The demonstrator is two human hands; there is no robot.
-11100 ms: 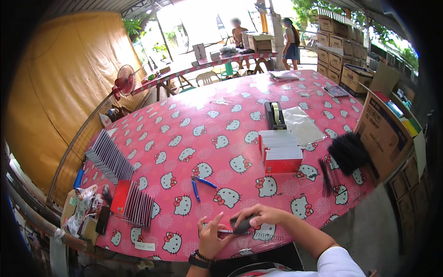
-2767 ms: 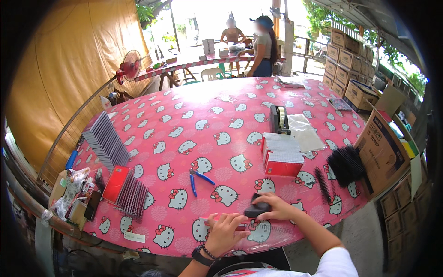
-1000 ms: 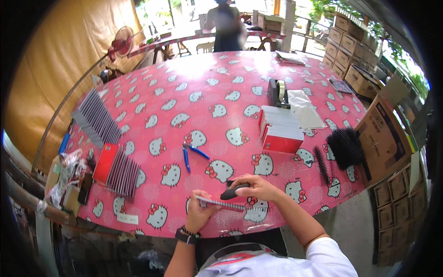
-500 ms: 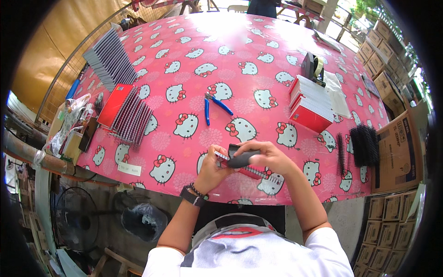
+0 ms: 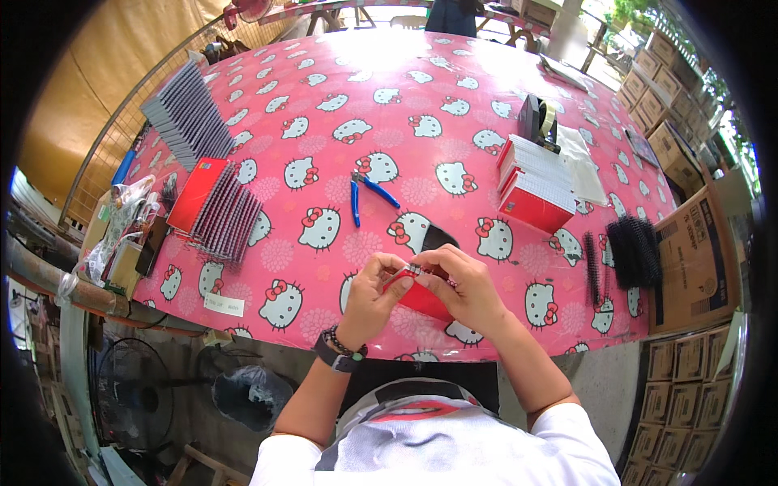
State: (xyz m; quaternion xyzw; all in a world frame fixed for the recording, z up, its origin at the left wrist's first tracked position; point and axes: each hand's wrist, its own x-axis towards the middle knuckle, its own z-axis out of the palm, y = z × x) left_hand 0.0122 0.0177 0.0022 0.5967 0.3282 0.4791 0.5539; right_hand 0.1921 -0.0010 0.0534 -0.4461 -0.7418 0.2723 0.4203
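Observation:
Near the table's front edge, a red-covered notebook (image 5: 425,302) is between my two hands. My left hand (image 5: 374,293) is closed on its left end, thumb and fingers pinching the edge. Fingers of my right hand (image 5: 463,283) pinch the same upper edge, where a bit of metallic spiral binding shows between the fingertips. Just beyond my right hand lies a dark, smooth object (image 5: 438,237), partly hidden by the fingers; its kind cannot be made out. Farther off, a pair of cutters (image 5: 356,194) with blue handles rests on the pink table cover (image 5: 324,271).
Stacks of spiral notebooks (image 5: 217,202) stand at left, beside a box of plastic-wrapped odds and ends (image 5: 130,219). At right are red-and-white notebooks (image 5: 536,190), a tape dispenser (image 5: 538,121), black spiral coils (image 5: 632,251) and a carton (image 5: 693,263).
The dark object has left my right hand and lies on the table beyond it. Both hands now pinch the notebook's edge, its red cover more visible. The whole view has shifted slightly.

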